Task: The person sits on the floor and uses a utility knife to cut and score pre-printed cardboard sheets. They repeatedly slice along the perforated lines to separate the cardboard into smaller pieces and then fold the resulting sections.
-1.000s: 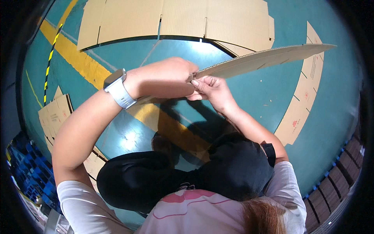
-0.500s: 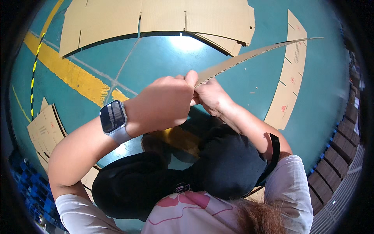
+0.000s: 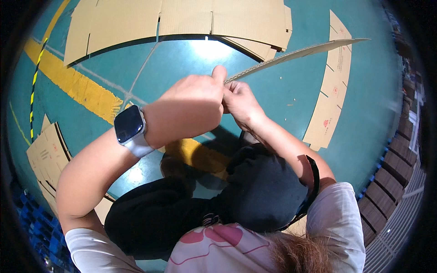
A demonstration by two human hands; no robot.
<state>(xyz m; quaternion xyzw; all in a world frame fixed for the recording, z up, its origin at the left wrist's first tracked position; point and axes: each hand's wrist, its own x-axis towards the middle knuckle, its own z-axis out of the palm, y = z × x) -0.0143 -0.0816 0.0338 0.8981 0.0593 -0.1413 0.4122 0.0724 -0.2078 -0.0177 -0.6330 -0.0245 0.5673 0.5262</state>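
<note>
Rolled since a second ago, the left hand (image 3: 191, 102) now turns its watch (image 3: 129, 124) face-up, and the one held cardboard strip (image 3: 309, 50) has tilted to show a narrower side. Two hands meet at the strip's near end, above the floor (image 3: 277, 104); from there it slants up toward the floor's right edge, overlapping the view of another strip. Fingers and thumb of the right hand (image 3: 243, 100) pinch that end, while the left is curled with its thumb upright against it; whether the left fingers grasp the cardboard is hidden, so I cannot tell. Three groups of cardboard lie on the floor: one big sheet (image 3: 182, 18) at the far side, with three slots in its near edge and a smaller piece (image 3: 248, 47) poking out beneath; one long slit strip (image 3: 332, 86) toward the right edge, bearing red marks; and one pile (image 3: 48, 150) by the left edge. Smooth, green and glossy, the floor carries one worn yellow band (image 3: 82, 86) and one black-and-yellow tape line (image 3: 37, 77). Brown slatted stacks (image 3: 387, 195) border its right edge; blue gridded shapes (image 3: 27, 209) fill the near left corner. Fine corrugated ridges show along the held strip's edge.
</note>
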